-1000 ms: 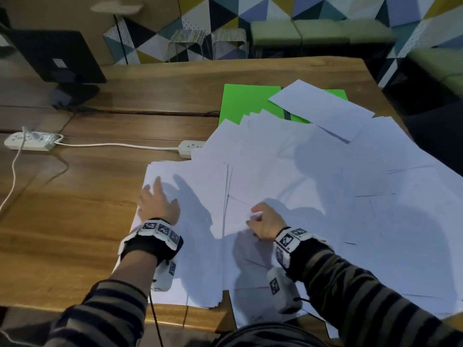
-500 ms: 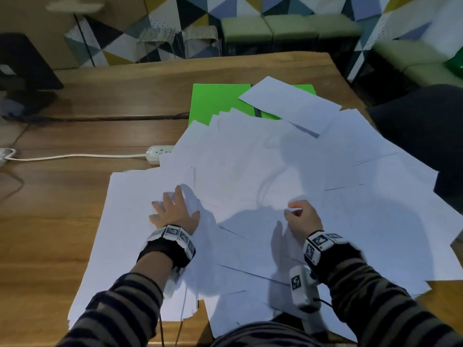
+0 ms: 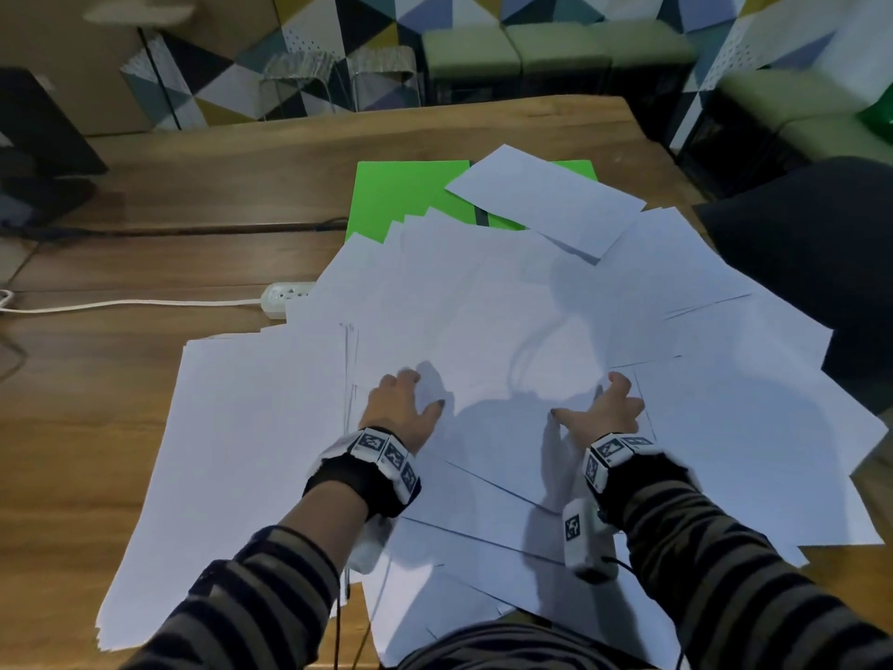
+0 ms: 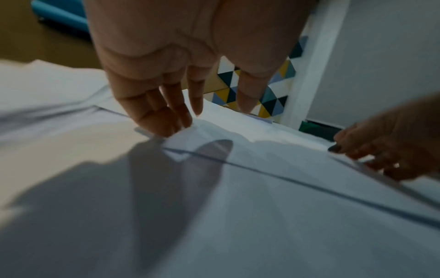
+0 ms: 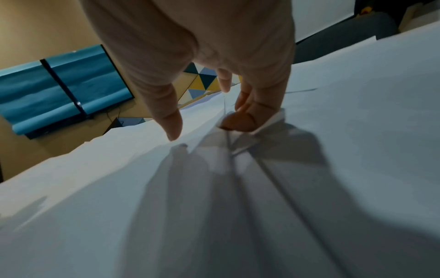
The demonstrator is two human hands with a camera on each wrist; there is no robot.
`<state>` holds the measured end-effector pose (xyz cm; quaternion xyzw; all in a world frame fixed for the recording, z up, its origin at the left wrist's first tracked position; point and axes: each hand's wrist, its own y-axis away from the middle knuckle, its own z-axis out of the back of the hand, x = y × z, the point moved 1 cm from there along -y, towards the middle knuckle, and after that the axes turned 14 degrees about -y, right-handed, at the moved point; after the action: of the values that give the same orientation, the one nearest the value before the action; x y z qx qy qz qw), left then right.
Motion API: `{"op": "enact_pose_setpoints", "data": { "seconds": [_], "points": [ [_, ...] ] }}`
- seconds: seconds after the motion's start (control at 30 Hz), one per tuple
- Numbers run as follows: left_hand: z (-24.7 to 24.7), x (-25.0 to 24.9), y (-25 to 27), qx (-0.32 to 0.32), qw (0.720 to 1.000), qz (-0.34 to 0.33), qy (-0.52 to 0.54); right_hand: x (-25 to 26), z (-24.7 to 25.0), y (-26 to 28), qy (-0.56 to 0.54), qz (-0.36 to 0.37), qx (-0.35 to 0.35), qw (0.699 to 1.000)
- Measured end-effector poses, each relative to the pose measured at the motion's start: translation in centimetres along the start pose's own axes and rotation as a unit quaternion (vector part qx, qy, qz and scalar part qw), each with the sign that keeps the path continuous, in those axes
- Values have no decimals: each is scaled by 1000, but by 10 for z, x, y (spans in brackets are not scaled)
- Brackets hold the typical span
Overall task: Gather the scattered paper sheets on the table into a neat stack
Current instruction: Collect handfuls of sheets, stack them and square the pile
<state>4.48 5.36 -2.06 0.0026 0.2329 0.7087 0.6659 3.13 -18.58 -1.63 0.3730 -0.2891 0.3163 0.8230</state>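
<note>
Several white paper sheets lie fanned and overlapping across the wooden table. A squarer pile sits at their left. My left hand rests just right of that pile's edge, with straight fingers touching a sheet's edge. My right hand lies further right on the fan with the thumb spread. Its curled fingers hook a raised sheet corner, and its thumb presses the paper beside it.
A green folder lies partly under the far sheets. A white power strip with its cord sits left of the fan. A dark monitor stands at the far left, and a dark chair at the right edge.
My left hand has slid right, off the left pile onto the fanned sheets. My right hand has moved right and gone from a tight pinch to a spread hold.
</note>
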Motion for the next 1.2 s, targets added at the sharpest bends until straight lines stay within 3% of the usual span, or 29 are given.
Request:
{"op": "enact_pose_setpoints", "data": {
  "seconds": [0.2,0.33,0.53,0.63,0.77,0.87,0.93,1.0,1.13,1.17,1.2],
  "points": [
    [-3,-14,-2,73,993,80,52,-12,11,-15,-68,2,44,997],
    [-2,-7,1,33,988,127,86,-22,19,-20,-52,33,105,993],
    [-4,-3,4,-17,987,138,81,-27,37,-20,-36,100,63,992],
    [-3,-3,5,-54,984,152,79,-27,46,-19,-103,127,48,985],
    [-1,-1,7,-84,954,204,201,-28,57,-15,-220,137,54,964],
    [3,-4,6,-99,939,247,216,-32,60,-16,-302,128,75,942],
    [5,-2,2,-105,935,235,244,-35,59,-19,-336,119,86,931],
    [9,1,-3,-94,913,197,344,-38,59,-23,-368,100,110,918],
    [19,6,-6,-82,802,205,556,-50,55,-29,-367,49,131,920],
    [21,7,-4,-80,788,203,576,-54,54,-29,-353,40,127,926],
    [22,7,-3,-77,792,195,574,-57,52,-30,-329,35,119,936]
  ]
}}
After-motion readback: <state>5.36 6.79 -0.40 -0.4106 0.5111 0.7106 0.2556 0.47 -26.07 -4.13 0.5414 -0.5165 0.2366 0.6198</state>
